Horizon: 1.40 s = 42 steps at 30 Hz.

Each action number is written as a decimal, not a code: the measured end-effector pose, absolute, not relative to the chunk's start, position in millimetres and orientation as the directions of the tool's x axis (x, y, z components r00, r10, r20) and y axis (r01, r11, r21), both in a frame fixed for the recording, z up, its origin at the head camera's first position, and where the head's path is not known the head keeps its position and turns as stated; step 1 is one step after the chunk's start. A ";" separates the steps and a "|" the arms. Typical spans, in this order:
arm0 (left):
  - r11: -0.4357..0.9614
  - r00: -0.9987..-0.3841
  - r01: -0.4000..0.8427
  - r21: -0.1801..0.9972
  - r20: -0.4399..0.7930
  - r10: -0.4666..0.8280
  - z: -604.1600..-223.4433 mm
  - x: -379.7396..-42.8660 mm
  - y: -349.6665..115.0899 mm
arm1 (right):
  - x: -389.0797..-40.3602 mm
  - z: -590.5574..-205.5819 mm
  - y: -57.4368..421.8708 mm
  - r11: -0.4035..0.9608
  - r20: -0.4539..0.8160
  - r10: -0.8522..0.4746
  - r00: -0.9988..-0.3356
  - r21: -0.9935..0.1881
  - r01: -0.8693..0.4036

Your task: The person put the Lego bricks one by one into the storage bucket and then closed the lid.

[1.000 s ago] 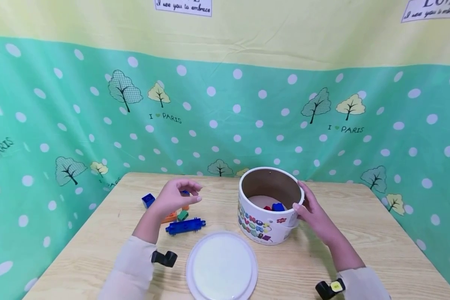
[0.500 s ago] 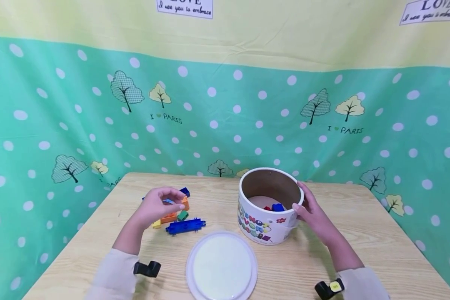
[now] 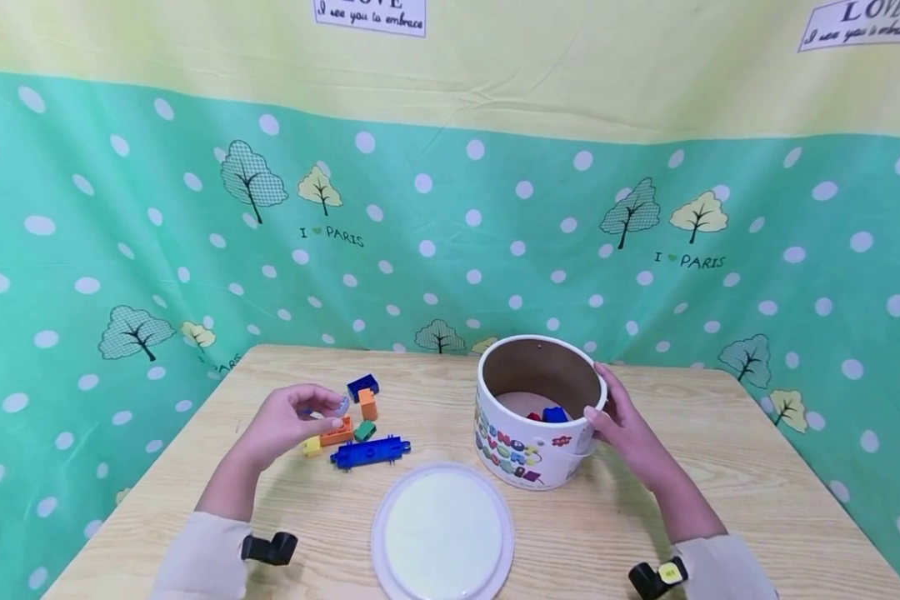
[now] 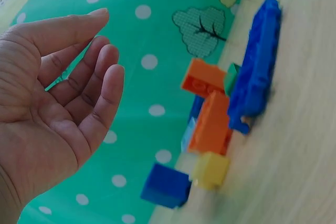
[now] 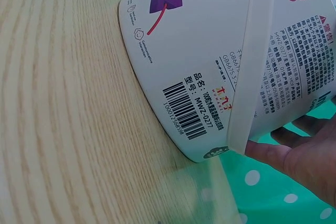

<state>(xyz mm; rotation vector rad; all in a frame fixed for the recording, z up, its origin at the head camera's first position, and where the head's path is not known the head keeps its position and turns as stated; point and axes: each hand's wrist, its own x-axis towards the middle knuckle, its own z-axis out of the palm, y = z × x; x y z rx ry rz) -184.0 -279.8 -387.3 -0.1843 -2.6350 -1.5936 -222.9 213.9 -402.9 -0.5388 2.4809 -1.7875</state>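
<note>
My left hand [image 3: 285, 423] hovers over loose building blocks, its fingers loosely curved and holding nothing, as the left wrist view shows. Beneath and around it lie a light blue block [image 4: 188, 136], an upright orange block [image 3: 368, 405], a flat orange block [image 3: 337, 432], a green block [image 3: 365, 431], a yellow block [image 3: 312, 447] and a dark blue block [image 3: 363, 387]. Another blue block [image 4: 167, 186] is mostly hidden by the hand in the head view. With thumb and fingers, my right hand [image 3: 624, 429] grips the rim of a white printed bucket [image 3: 528, 458].
Inside the bucket are a red block [image 3: 534, 416] and a blue block [image 3: 555, 414]. A long blue wheel-base piece [image 3: 370, 452] lies in front of the loose blocks. The round white lid [image 3: 444, 531] rests near the front. A dotted curtain [image 3: 450, 208] hangs behind the wooden table [image 3: 720, 450].
My left hand has moved left and slightly down toward the front, uncovering the dark blue and orange blocks. My right hand and the bucket have stayed in place.
</note>
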 end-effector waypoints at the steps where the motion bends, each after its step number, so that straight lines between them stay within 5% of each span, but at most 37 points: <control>1: 0.462 -0.993 0.119 0.879 0.100 0.067 -388.3 -183.4 -281.8 | -223.2 -403.1 214.1 0.279 0.172 -0.298 -0.939 -0.925 -0.258; 16: 0.523 -0.999 0.035 0.852 0.027 0.023 -409.6 -182.2 -307.9 | -228.8 -405.8 216.2 0.269 0.194 -0.305 -0.932 -0.922 -0.280; 42: 0.721 -0.988 0.060 0.690 -0.062 0.142 -432.2 -190.8 -329.6 | -226.8 -405.9 215.1 0.264 0.197 -0.304 -0.932 -0.922 -0.282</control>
